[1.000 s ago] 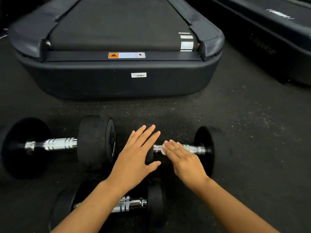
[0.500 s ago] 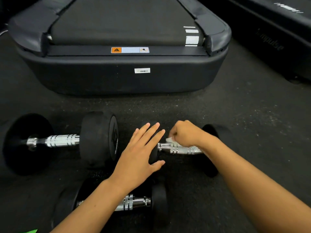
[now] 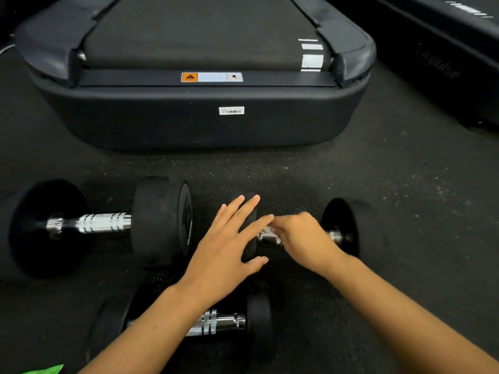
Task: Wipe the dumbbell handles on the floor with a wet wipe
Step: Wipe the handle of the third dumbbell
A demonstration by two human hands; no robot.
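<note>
Right hand [image 3: 302, 238] fingers are curling round the wet wipe [image 3: 267, 230] on the right dumbbell's handle [image 3: 333, 236] on the floor; left hand [image 3: 229, 244], fingers spread flat, is bracing the weight, so I'd be twisting while rubbing

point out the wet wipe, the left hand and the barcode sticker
wet wipe [image 3: 267, 229], head view, white bit at the right hand's fingertips
left hand [image 3: 224, 252], head view, back of hand
barcode sticker [image 3: 231, 110], head view, label centre on treadmill end
</note>
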